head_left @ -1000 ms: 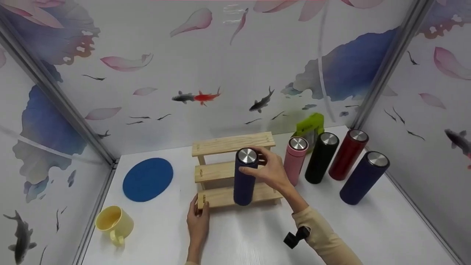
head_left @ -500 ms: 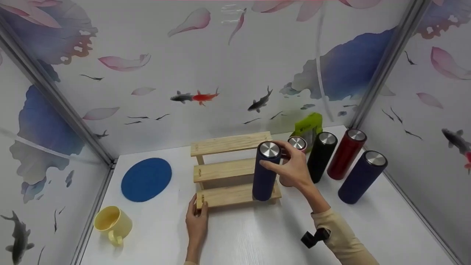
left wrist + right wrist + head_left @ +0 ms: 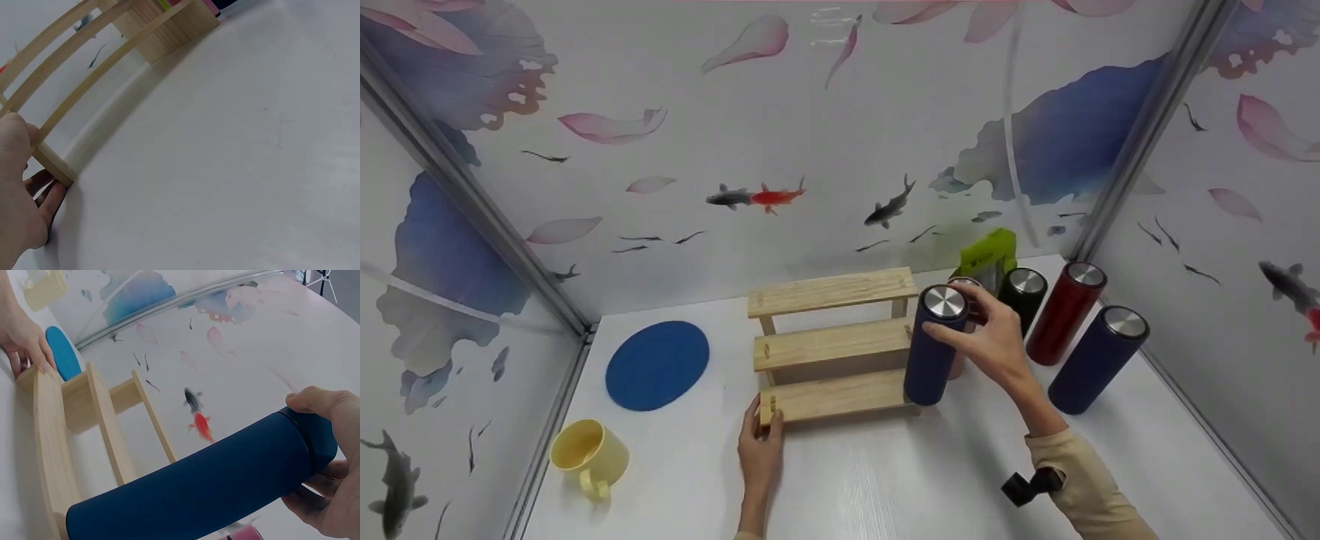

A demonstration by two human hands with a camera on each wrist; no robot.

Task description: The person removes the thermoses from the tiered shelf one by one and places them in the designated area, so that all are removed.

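My right hand (image 3: 996, 339) grips a dark blue thermos bottle (image 3: 931, 367) near its steel-topped lid, thumb on one side and fingers on the other. The bottle is nearly upright, its base by the right end of the lowest step of a three-tier wooden rack (image 3: 832, 351); whether they touch I cannot tell. In the right wrist view the blue bottle (image 3: 191, 486) hides part of the rack. My left hand (image 3: 760, 454) holds the lowest step's left end, thumb in front. In the left wrist view, fingers (image 3: 52, 202) curl round the rack's side piece.
A pink bottle (image 3: 958, 366), mostly hidden, stands behind the held one. Black (image 3: 1024, 300), red (image 3: 1065, 319) and another blue bottle (image 3: 1099, 364) stand to the right, with a green package (image 3: 988, 255) behind. At left are a blue round mat (image 3: 658, 366) and a yellow mug (image 3: 592, 454).
My right hand has carried the blue bottle rightward from the middle of the rack to its right end, now covering much of the pink bottle. The left hand stays on the rack.
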